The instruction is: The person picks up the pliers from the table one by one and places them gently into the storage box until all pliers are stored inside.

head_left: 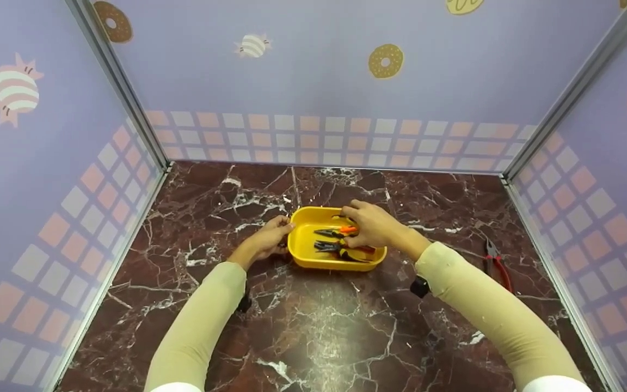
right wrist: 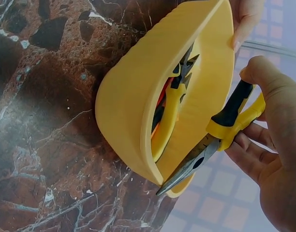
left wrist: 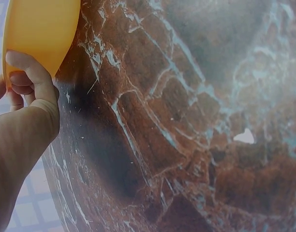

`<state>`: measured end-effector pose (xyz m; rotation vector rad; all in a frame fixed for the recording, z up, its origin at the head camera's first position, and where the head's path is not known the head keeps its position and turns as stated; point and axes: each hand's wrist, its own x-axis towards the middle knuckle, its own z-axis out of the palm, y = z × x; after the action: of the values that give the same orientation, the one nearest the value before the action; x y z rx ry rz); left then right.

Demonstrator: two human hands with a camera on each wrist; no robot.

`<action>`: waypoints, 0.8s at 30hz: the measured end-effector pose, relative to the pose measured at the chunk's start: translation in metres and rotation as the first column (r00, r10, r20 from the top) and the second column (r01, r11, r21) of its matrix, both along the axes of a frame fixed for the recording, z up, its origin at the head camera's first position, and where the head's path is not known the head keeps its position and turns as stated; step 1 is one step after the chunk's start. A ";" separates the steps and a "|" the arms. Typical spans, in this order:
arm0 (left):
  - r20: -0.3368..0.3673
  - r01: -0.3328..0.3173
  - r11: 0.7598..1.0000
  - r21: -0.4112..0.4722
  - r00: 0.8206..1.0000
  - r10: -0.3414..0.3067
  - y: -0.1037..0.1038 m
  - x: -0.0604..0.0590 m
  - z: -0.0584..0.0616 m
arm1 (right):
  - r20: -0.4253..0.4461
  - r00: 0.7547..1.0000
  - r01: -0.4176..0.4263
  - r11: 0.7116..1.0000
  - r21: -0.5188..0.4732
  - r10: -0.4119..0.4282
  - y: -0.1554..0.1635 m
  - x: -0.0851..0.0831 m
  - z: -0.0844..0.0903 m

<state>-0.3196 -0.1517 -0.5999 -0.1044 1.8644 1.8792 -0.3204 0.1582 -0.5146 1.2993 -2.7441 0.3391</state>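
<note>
Gripping yellow-and-black long-nose pliers point(right wrist: 224, 133) by the handles, the right hand point(head_left: 372, 224) is hovering over the yellow tray point(head_left: 305, 256), which is sitting mid-table on the marble top point(head_left: 313, 326). The left hand point(head_left: 270, 238) is curling its fingers against the tray's left end. Red-handled pliers point(head_left: 496, 262) are lying well apart, to the right.

A dark red marble table point(head_left: 319, 326) carries a yellow tray point(head_left: 305, 256) and red-handled pliers point(head_left: 497, 264).
</note>
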 end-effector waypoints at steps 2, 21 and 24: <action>0.000 0.000 1.000 -0.003 1.000 0.000 0.000 -0.001 -0.001 | -0.007 1.000 0.003 1.000 -0.010 -0.003 -0.002 -0.001 0.000; 0.004 -0.005 1.000 0.022 1.000 0.005 0.003 0.000 -0.003 | 0.035 0.999 0.022 1.000 0.018 -0.023 -0.017 0.003 -0.010; 0.003 -0.008 1.000 0.017 1.000 0.008 0.001 0.000 -0.002 | 0.022 1.000 0.013 1.000 0.019 -0.013 -0.016 0.003 -0.016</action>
<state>-0.3197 -0.1504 -0.6019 -0.1090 1.8479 1.8988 -0.3173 0.1425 -0.5302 1.2891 -2.7794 0.3302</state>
